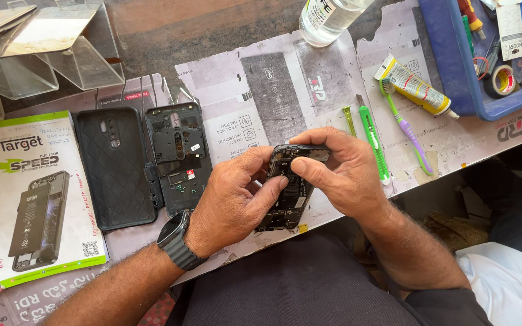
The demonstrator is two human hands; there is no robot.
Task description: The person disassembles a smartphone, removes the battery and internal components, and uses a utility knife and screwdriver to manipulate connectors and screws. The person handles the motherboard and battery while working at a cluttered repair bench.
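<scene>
Both hands are gripping the opened phone [288, 187] just right of the back cover [178, 156]; left hand [231, 202] fingers clamped on its edge; right hand [339, 172] thumb pressing the top; best steadying firmly, pressing gently.

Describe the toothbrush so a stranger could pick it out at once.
Start at the blue tray in the far right corner of the table. Just left of it lies a yellow-and-white tube, and the toothbrush lies with its green head against that tube. Its purple handle sets it apart from the all-green cutter further left.
</scene>
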